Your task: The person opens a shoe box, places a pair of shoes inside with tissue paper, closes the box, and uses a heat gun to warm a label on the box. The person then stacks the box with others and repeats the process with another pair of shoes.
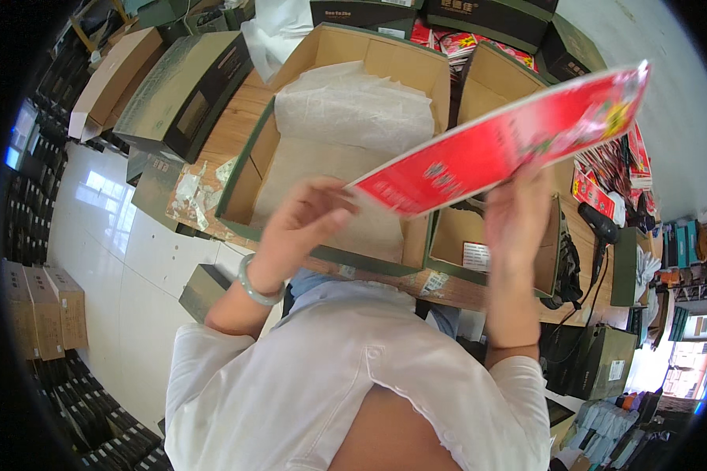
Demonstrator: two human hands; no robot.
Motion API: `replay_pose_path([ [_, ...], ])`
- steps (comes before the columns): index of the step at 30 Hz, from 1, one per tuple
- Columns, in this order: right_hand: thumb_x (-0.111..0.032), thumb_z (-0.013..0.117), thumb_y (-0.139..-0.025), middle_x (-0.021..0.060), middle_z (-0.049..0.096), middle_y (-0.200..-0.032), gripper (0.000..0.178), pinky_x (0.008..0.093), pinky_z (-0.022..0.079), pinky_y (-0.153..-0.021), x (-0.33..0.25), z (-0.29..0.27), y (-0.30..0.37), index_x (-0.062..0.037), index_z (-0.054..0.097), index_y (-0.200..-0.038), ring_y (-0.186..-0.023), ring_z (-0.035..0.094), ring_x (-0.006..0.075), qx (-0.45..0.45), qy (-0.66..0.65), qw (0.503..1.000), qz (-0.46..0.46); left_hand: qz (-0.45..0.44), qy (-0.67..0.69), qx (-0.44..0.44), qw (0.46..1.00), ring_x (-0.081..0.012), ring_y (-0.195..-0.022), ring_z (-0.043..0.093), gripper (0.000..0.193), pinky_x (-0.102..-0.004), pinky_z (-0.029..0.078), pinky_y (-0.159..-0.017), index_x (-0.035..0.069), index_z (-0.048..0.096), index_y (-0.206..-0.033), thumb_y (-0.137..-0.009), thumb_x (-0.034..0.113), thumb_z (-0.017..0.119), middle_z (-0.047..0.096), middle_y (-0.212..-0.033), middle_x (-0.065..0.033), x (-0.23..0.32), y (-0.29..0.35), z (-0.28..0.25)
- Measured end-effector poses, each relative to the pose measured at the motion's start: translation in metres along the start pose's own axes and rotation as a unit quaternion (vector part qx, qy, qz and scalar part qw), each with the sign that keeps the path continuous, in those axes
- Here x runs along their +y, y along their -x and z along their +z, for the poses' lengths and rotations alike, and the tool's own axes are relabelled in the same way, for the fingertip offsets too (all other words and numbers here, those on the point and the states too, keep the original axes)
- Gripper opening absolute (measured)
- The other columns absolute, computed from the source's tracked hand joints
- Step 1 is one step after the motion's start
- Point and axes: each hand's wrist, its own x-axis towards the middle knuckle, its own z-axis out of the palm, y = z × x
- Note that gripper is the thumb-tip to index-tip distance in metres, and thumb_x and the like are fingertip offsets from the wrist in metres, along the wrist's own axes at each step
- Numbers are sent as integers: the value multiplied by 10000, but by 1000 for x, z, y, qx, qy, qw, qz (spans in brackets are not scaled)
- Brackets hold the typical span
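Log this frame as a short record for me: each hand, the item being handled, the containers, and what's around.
Left hand: by the left corner of the flat red printed item; contact unclear
Right hand: holds the item near its lower edge; blurred
Item: slanted, raised over the containers
Left container: open box, white paper inside
Right container: open, white label inside
Surface: wooden table
Right side: black corded tool

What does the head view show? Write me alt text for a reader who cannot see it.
A person's right hand holds up a long, flat red packet, the left hand close to its lower-left end. Beneath are an open green-edged box lined with white tissue paper and, beside it, a similar open box or lid, on a wooden table.
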Motion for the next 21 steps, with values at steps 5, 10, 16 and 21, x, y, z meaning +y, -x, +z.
replay_pose_path([
  [5, -164, 585, -974, 118, 633, -1156, 384, 337, 510, -900, 17, 43, -62, -51, 447, -1315, -1035, 628, 184, -143, 247, 957, 44, 213, -239, 236, 917, -122, -895, 557, 243, -267, 462, -837, 22, 497, -1213, -971, 27, 518, 596, -1099, -90, -25, 6, -52],
  [10, -227, 604, -929, 196, 661, -1073, 365, 413, 485, -883, 136, 37, -55, -119, 528, -1270, -1019, 639, 348, -354, 472, 803, 79, 195, -242, 282, 908, -98, -792, 497, 102, -237, 429, -720, 24, 464, -1090, -993, 48, 480, 529, -949, -55, -54, 20, -69],
  [16, -257, 619, -920, 204, 640, -1136, 385, 453, 479, -906, 209, 33, -28, -107, 538, -1266, -1065, 612, 365, -429, 564, 680, 188, 174, -389, 270, 863, -116, -669, 493, 72, -257, 418, -615, 29, 503, -994, -959, 73, 548, 538, -827, -62, -56, 21, -63],
  [21, -256, 626, -918, 190, 649, -1008, 366, 434, 489, -886, 196, 9, -13, -91, 548, -1236, -1002, 627, 361, -390, 624, 675, -42, 123, -541, 245, 795, -177, -647, 567, 117, -294, 457, -597, 33, 616, -1014, -912, 90, 620, 628, -831, -82, -43, 7, -48],
])
